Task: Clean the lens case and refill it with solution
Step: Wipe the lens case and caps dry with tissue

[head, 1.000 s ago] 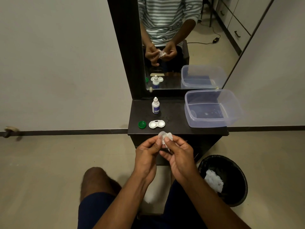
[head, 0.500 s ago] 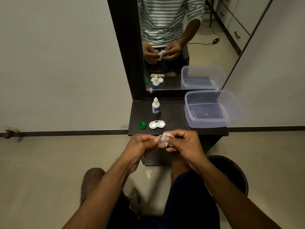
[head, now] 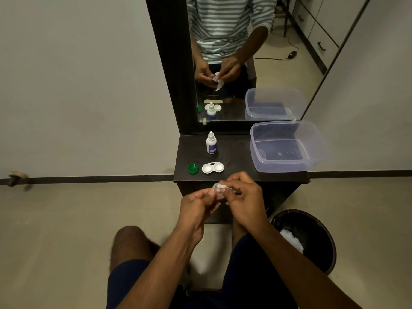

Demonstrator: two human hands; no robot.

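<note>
Head view, nearest first: both hands are raised just in front of the near edge of the small dark shelf top [head: 240,150]. Left hand [head: 196,208] is closed in a fingertip pinch on a small round pale cap [head: 216,190], apparently one lid of the lens case. Right hand [head: 243,197] is closed with thumb and forefinger pressing a scrap of white tissue [head: 223,186] into that cap. Judgement: the lid is being wiped dry; refilling is not yet begun.

On the floor at the right stands a black round waste bin [head: 323,237] with crumpled white tissue inside.

Near the front edge of the shelf top, left of centre, lies the white twin-well plastic lens case base [head: 213,168], open and flat. A green round screw cap [head: 193,168] lies just beside it toward the left edge. Behind them, toward the back edge, stands a small white solution bottle with a blue label [head: 211,143], upright. A clear rectangular plastic tub [head: 287,148] occupies the right side and overhangs the right edge. A mirror in a dark frame [head: 234,63] stands behind.

Handling judgement: the case parts are light, rigid and probably slippery when wet. Grip lids by the rim; steady the base at its narrow middle bridge while filling.
</note>
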